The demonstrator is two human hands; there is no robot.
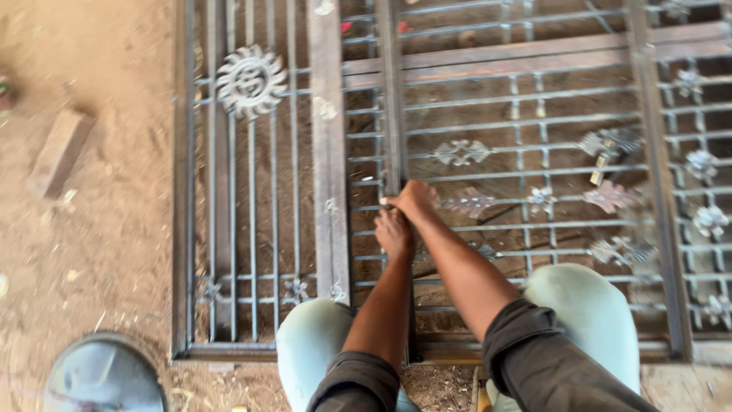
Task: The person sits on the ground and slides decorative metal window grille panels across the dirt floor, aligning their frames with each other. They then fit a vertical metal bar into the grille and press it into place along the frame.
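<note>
A large wrought-iron gate (488, 61) is lying flat on the dirt floor, one panel with a single sunburst ornament (250, 81) and many small leaf and flower pieces. The person is squatting over it, seemingly working on the upright bar (393, 114) near the middle. The right hand (414, 200) is closing around that bar; the left hand (394, 233) is gripping just below it. Steady, aligned pressure looks needed next.
</note>
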